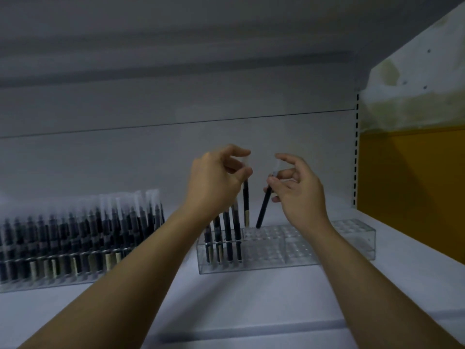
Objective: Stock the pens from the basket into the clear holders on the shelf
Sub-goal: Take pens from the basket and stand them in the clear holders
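Note:
A clear holder [302,250] with a grid of holes stands on the white shelf [251,303]. Several dark pens [227,230] stand upright in its left end. My left hand [216,181] pinches the clear cap of an upright dark pen [246,197] whose lower end is at the holder's top. My right hand [294,187] grips a second dark pen [263,207], tilted, with its tip at a hole near the first pen. The basket is out of sight.
To the left, a second clear holder [75,270] is packed with several dark pens with clear caps. The shelf's back panel rises behind. A slotted upright [356,152] and a yellow side panel [412,187] close the right end.

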`<action>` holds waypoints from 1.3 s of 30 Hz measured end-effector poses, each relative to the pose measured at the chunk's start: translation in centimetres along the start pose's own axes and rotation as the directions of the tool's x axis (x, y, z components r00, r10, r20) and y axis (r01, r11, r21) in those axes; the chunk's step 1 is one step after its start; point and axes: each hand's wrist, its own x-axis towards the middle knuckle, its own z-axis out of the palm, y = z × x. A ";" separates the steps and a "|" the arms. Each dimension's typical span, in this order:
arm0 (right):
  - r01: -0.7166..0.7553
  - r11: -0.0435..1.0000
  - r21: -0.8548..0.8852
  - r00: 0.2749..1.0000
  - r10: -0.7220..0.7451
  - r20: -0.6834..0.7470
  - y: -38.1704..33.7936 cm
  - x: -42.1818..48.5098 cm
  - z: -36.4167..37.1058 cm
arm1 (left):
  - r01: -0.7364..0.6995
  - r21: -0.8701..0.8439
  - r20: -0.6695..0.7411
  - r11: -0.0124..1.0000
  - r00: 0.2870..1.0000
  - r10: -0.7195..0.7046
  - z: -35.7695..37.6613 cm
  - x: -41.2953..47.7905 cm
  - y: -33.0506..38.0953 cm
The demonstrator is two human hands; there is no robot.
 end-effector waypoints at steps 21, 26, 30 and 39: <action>0.144 0.864 -0.482 0.903 0.084 0.422 -0.2 -3.2 0.0 | 0.077 0.272 0.198 0.959 0.971 -0.134 0.7 0.6 -0.4; 0.132 0.864 -0.487 0.901 0.100 0.422 -0.4 -3.3 -0.1 | 0.010 0.434 0.174 0.901 0.980 -0.095 0.5 -0.1 -0.5; 0.125 0.866 -0.485 0.906 0.099 0.411 -0.6 -3.5 -0.1 | -0.066 0.526 0.208 0.848 0.977 -0.053 -0.6 -0.3 0.3; 0.165 0.812 -0.560 0.938 0.047 0.344 -3.0 -6.6 -0.4 | -0.126 0.512 0.212 0.850 0.977 0.017 -4.6 -4.7 1.4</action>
